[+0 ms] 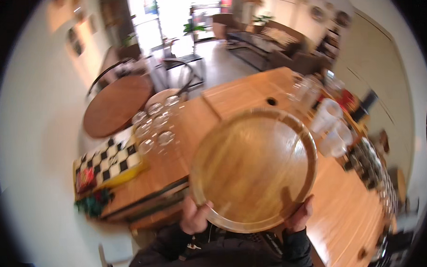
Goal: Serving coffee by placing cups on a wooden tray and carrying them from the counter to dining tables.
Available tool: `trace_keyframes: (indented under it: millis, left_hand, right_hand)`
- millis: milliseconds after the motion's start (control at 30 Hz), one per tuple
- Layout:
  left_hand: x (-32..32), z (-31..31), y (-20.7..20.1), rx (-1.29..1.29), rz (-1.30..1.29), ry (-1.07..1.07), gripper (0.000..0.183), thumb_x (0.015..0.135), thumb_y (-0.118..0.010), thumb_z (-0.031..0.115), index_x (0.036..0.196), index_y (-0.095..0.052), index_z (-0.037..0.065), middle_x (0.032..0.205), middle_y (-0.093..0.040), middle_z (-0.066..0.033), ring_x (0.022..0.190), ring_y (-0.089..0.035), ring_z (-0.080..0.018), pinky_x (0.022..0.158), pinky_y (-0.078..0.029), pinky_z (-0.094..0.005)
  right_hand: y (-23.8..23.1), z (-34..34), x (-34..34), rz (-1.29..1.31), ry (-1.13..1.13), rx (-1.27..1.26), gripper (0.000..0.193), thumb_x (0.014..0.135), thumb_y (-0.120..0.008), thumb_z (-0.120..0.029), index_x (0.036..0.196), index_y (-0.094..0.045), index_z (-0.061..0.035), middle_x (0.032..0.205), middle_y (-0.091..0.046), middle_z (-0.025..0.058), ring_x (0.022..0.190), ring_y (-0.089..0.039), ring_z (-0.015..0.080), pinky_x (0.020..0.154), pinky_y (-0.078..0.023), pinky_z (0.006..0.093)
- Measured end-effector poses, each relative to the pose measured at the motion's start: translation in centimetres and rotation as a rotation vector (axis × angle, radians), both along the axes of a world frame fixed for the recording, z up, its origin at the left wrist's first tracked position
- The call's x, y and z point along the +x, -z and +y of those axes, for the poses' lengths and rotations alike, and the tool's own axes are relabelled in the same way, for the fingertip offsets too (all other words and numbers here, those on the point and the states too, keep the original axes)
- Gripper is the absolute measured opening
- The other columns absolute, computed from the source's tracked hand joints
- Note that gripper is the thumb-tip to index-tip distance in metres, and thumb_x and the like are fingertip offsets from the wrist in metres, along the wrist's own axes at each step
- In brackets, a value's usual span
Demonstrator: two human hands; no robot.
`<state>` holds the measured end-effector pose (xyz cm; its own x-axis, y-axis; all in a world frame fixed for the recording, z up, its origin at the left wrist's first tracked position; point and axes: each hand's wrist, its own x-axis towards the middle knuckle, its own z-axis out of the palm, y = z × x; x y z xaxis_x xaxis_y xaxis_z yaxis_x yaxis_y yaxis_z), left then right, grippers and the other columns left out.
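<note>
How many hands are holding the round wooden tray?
2. The left hand grips the near left rim of the round wooden tray; the right hand grips its near right rim. The tray hides most of the fingers.

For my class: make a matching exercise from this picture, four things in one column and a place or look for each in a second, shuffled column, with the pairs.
1 round wooden tray
2 drinking glasses
3 checkered cloth
4 clear plastic jugs

a black and white squares
b right of the tray
c held at its near rim by left hand and right hand
d clustered left of the tray

Pairs: 1-c, 2-d, 3-a, 4-b
</note>
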<state>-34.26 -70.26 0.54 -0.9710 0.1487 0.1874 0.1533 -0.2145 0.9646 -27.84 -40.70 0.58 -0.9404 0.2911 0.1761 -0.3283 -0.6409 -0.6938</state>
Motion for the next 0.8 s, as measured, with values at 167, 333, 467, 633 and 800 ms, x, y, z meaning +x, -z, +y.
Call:
trace_keyframes:
  millis: [167,333,467,633,800]
  left_hand:
    - [1.5,10.2,0.4,-0.067,0.123,0.821,0.046,0.095,-0.059,0.018,0.132,-0.051,-0.008,0.118,-0.067,-0.0132,0.105,-0.062,-0.0205,0.092,-0.048,-0.0318]
    - [6.5,21.2,-0.8,0.032,-0.062,1.334,0.062,0.096,-0.064,0.032,0.137,-0.044,-0.01,0.125,-0.064,-0.0204,0.11,-0.061,-0.0195,0.091,-0.049,-0.0318]
    - [14.3,27.3,-5.0,0.223,0.155,1.547,0.07,0.095,-0.064,0.046,0.143,-0.037,0.002,0.136,-0.057,-0.0254,0.113,-0.064,-0.0341,0.092,-0.054,-0.0418]
    - [28.0,33.6,-2.4,0.094,0.037,2.084,0.06,0.096,-0.064,0.036,0.141,-0.041,0.004,0.135,-0.059,-0.0229,0.108,-0.066,-0.0303,0.09,-0.053,-0.0369]
    - [43.3,36.8,3.1,-0.425,-0.081,2.323,0.039,0.101,-0.057,0.022,0.135,-0.05,0.003,0.132,-0.062,-0.0149,0.107,-0.066,-0.0206,0.088,-0.053,-0.0322]
  right_hand:
    - [5.0,6.7,15.7,-0.344,0.51,-0.01,0.073,0.096,-0.06,-0.056,0.148,-0.038,-0.0102,0.134,-0.055,0.008,0.116,-0.058,0.0266,0.099,-0.05,0.0446]
    - [5.9,4.3,32.5,-0.269,0.989,-0.149,0.068,0.099,-0.053,-0.056,0.145,-0.044,-0.007,0.141,-0.056,0.0106,0.126,-0.056,0.0296,0.104,-0.048,0.0468]
    - [8.1,-0.6,43.5,-0.29,1.519,-0.261,0.066,0.099,-0.055,-0.053,0.144,-0.044,-0.0051,0.137,-0.057,0.0098,0.122,-0.058,0.0262,0.103,-0.049,0.0429]
    - [14.4,-11.5,58.9,-0.493,2.034,-0.501,0.056,0.103,-0.054,-0.044,0.139,-0.048,-0.0018,0.131,-0.061,0.0103,0.115,-0.061,0.0232,0.098,-0.051,0.0394]
    - [16.3,-17.9,67.3,-1.311,2.453,-0.345,0.036,0.104,-0.058,-0.029,0.108,-0.066,0.0063,0.092,-0.072,0.0097,0.087,-0.064,0.0171,0.084,-0.049,0.0311]
